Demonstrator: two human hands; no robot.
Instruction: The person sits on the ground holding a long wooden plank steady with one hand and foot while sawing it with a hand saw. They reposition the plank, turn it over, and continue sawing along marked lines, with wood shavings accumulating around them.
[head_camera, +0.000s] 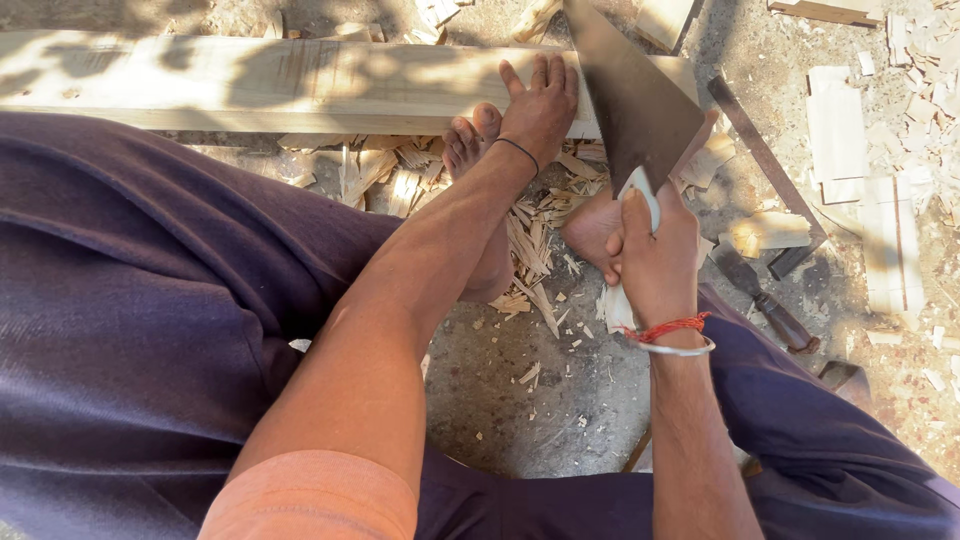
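Note:
A long pale wooden plank (280, 85) lies across the top of the view on the ground. My left hand (540, 105) rests flat on the plank's near edge, fingers spread, a thin black band at the wrist. My right hand (655, 250) is closed around the white handle of a hand saw (630, 90), whose dark blade reaches up across the plank's right end. A red thread and a white bangle circle that wrist. My bare feet (475, 135) sit under the arms, by the plank.
Wood chips and shavings (535, 250) litter the concrete ground. A dark metal square (765, 170) and a chisel with a brown handle (770, 305) lie at right. Pale offcuts (840, 130) lie at upper right. My purple trousers (140, 300) fill the left.

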